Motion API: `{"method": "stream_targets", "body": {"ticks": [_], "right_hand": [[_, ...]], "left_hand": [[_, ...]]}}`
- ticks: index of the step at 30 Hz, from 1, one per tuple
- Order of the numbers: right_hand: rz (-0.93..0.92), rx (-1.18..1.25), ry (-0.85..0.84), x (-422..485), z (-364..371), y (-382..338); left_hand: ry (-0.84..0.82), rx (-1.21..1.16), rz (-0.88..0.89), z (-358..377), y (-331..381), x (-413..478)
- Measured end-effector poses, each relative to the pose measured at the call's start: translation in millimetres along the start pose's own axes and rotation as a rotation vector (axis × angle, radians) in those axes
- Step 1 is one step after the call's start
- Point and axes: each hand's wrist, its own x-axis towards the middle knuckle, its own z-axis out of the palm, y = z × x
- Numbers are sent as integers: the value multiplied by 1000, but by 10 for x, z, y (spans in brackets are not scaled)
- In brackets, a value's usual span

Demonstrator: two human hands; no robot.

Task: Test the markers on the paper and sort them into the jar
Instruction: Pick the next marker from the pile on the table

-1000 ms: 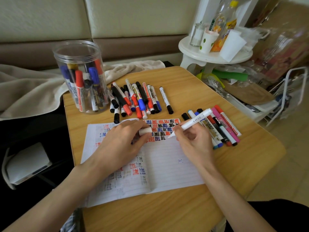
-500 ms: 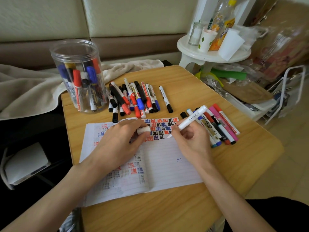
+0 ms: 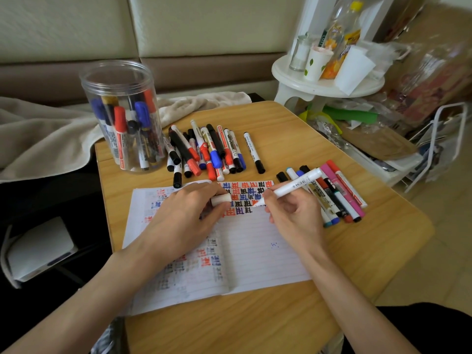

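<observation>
Mid-frame on paper point(image 3: 255, 251): right hand point(image 3: 293, 213) pinches white marker point(image 3: 293, 186), tip touching sheet; left hand point(image 3: 184, 215) pinches white cap point(image 3: 221, 200).

Bare forearms point(image 3: 84, 297), black clothing point(image 3: 421, 325).

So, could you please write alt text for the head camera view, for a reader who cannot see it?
A person's right hand holds a white marker with its tip on lined paper on a wooden table, while the left hand pinches a white cap. Loose markers lie beyond, beside a clear jar holding more.
</observation>
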Motion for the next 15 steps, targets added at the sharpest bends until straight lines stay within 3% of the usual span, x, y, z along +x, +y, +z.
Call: {"method": "stream_targets", "body": {"ticks": [15], "right_hand": [[21, -56, -30, 2, 12, -13]], "left_hand": [[-3, -4, -1, -2, -8, -9]]}}
